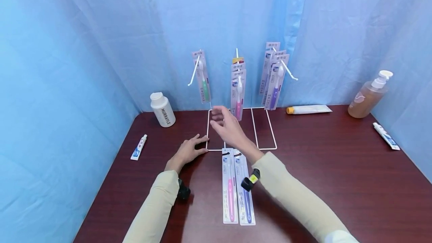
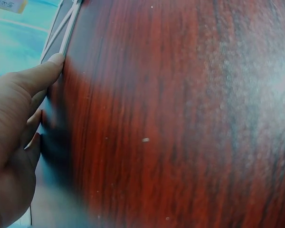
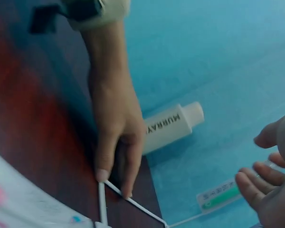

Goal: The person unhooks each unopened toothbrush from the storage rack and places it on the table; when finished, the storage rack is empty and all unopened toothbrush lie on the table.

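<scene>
Resting flat on the tabletop (image 1: 337, 168), the left hand (image 1: 186, 152) lies with its fingers straight, the fingertips (image 3: 103, 175) touching the front left corner of the white wire rack (image 1: 241, 130) at its base. The right hand (image 1: 226, 123) hovers above that base near the middle of the head view, fingers spread loosely and holding nothing, just in front of the hanging packs. Both forearms wear pale sleeves with a small black device at each wrist.

On the rack's left hook hangs a pack with a green toothbrush (image 1: 203, 80); the middle hook carries several packs, the front one with a pink toothbrush (image 1: 238, 93); the right hook carries several more, the front one with a purple toothbrush (image 1: 275, 85). Two more toothbrush packs (image 1: 237, 186) lie side by side on the tabletop in the lower middle of the frame, between the two forearms, one pink and one purple, their tops just at the rack's front edge.

Farther out, a white bottle (image 1: 162, 109) stands at the left, a small toothpaste tube (image 1: 139, 147) lies near the left edge, a white tube with an orange cap (image 1: 308, 109) lies behind the rack to the right, an amber pump bottle (image 1: 369, 96) stands at the far right, and another small tube (image 1: 386, 136) lies beside the right edge. Blue curtain (image 1: 84, 48) surrounds everything.
</scene>
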